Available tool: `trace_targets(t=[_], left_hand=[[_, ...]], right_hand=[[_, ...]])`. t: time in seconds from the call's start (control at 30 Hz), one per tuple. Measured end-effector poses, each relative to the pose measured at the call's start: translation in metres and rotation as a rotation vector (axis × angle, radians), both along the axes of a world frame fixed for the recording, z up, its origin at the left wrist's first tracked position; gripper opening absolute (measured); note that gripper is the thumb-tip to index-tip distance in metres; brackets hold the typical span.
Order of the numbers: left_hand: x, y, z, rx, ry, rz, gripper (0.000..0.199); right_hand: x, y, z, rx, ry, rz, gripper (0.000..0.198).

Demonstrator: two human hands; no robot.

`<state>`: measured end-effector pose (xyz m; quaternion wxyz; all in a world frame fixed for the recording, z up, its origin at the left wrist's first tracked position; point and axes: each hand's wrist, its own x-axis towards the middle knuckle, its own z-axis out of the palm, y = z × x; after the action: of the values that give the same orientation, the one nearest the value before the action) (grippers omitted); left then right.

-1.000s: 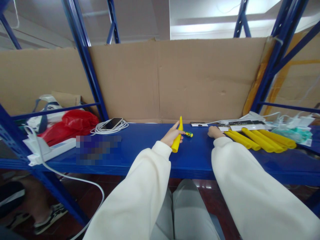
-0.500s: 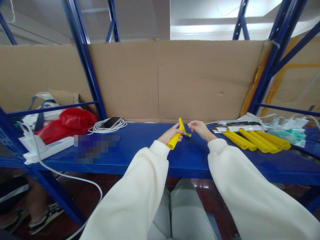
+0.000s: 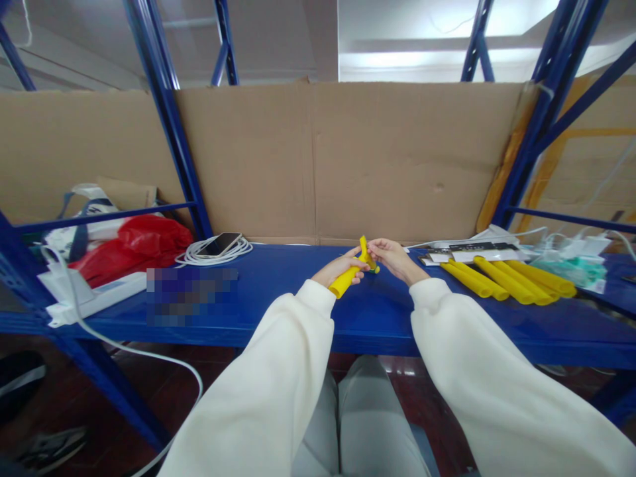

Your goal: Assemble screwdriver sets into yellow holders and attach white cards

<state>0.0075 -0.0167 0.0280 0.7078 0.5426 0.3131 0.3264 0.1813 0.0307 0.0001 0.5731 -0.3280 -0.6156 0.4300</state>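
Note:
My left hand (image 3: 342, 268) is wrapped round the yellow tube-like handle (image 3: 342, 283) of a tool, whose wide end points toward me. At its far end is a forked yellow head (image 3: 364, 249), with a small dark green part showing beneath it. My right hand (image 3: 390, 258) is closed in a pinch right beside that head, its fingertips seeming to touch it. What lies between those fingertips is too small to make out. Both hands are just above the blue shelf top (image 3: 298, 298).
Several yellow tubes (image 3: 511, 278) lie at right beside black-and-white flat packs (image 3: 481, 250). At left are a phone (image 3: 221, 244) on a coiled white cable (image 3: 191, 255), a power strip (image 3: 114, 291) and a red bag (image 3: 149, 242). Cardboard (image 3: 248, 159) stands behind. A person's shoe (image 3: 52, 447) shows below left.
My right hand has moved left, up against the tool's forked head. The tool has turned slightly in my left hand. At lower left, the other person's legs and shoes have shifted left.

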Motion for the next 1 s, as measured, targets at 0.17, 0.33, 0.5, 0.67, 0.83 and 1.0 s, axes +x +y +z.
trace_targets(t=[0.17,0.33,0.5,0.67,0.83,1.0], left_hand=[[0.0003,0.0003,0.0002,-0.003,0.011,0.012,0.082],[-0.0005,0.0021,-0.0012,-0.006,0.002,0.016,0.082],[-0.0016,0.0048,-0.0032,-0.009,-0.023,-0.008,0.085],[-0.0013,0.0024,-0.002,0.004,-0.009,0.011,0.085],[-0.0009,-0.0025,0.0007,0.024,0.011,0.005,0.082],[-0.0014,-0.0037,0.0009,0.027,-0.008,-0.008,0.084]], right_hand=[[-0.0002,0.0008,-0.0007,0.037,-0.054,-0.056,0.045],[-0.0011,0.0003,-0.0006,0.083,-0.136,-0.132,0.047],[-0.0035,-0.0021,0.0009,0.095,-0.138,-0.153,0.049],[-0.0034,-0.0038,0.0019,0.075,-0.13,-0.141,0.05],[-0.002,-0.0022,0.001,0.059,-0.091,-0.164,0.053],[0.0008,0.0013,-0.0004,0.043,-0.095,-0.255,0.054]])
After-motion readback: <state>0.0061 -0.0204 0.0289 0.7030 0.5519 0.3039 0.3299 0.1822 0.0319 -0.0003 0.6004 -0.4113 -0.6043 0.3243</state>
